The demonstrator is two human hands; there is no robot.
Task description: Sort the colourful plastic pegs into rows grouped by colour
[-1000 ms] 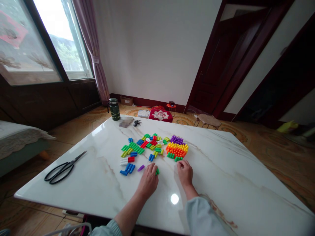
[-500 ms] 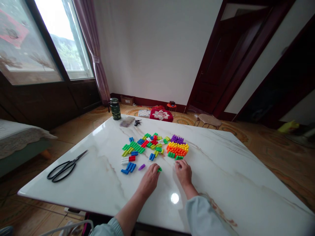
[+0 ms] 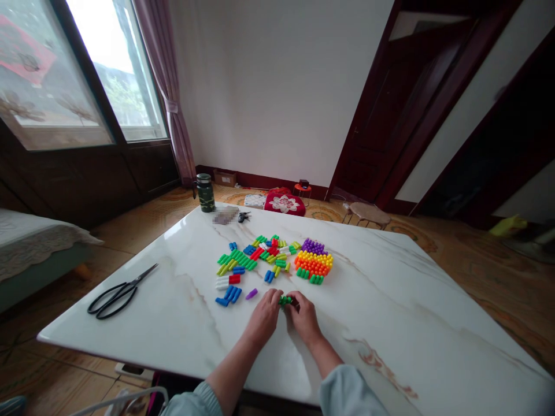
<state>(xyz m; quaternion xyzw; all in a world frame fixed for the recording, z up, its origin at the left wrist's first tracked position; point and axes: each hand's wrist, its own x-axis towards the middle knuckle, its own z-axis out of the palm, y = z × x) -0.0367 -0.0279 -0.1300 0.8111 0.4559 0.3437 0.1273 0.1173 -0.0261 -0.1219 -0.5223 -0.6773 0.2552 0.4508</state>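
Observation:
Small green plastic pieces lie between my two hands near the table's front. My left hand has its fingers closed on their left side. From the right, my right hand pinches at the same green pieces. Just beyond stands a block of joined pieces in purple, yellow, orange and green rows. Left of it spread loose and joined pieces in green, blue, red, white and lime. A single purple piece lies beside my left hand, with blue pieces farther left.
Black-handled scissors lie on the left of the white marbled table. At the far left corner stand a dark green bottle and a bunch of keys. Beyond the table is a round stool.
My right hand has moved left, away from the multicoloured block, to meet my left hand at the green pieces. Green pieces now show at the block's near edge where my fingers were.

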